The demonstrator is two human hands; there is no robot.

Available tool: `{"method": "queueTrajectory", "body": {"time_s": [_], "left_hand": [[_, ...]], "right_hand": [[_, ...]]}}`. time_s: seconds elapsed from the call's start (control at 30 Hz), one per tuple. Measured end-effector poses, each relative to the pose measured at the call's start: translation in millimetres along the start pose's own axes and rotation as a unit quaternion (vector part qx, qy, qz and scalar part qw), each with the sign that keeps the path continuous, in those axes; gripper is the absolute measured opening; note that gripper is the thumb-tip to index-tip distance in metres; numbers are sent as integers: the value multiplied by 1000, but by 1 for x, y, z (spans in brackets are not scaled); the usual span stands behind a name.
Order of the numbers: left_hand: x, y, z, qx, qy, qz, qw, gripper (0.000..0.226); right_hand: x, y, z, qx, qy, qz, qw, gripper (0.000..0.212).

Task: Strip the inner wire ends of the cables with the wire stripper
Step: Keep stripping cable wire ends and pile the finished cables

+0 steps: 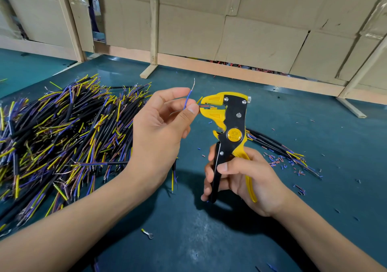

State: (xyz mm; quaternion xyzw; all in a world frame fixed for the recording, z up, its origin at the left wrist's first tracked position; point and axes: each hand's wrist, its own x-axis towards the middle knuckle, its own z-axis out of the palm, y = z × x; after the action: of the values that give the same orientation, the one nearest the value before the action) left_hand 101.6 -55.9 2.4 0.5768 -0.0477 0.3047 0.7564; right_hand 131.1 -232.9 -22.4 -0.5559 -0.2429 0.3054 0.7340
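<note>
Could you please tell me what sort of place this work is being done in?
Probably a small cable-assembly workshop: a big pile of cut cables lies on a green bench, insulation scraps are scattered about, and cardboard sheets on wooden frames screen the station.

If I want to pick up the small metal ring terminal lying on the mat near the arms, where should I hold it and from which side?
Pinch the ring terminal by its yellow sleeve, the thicker upper-left end, coming from above. It lies flat on the blue mat, alone, so the flat ring offers little to hold.
</note>
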Motion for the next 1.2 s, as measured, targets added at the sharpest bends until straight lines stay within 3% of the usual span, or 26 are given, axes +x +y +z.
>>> {"method": "queueTrajectory", "body": {"time_s": [1.2], "left_hand": [[2,-1,-2,-33,-10,-14,999,26]], "right_hand": [[0,2,2,-2,-7,-13,1000,19]]}}
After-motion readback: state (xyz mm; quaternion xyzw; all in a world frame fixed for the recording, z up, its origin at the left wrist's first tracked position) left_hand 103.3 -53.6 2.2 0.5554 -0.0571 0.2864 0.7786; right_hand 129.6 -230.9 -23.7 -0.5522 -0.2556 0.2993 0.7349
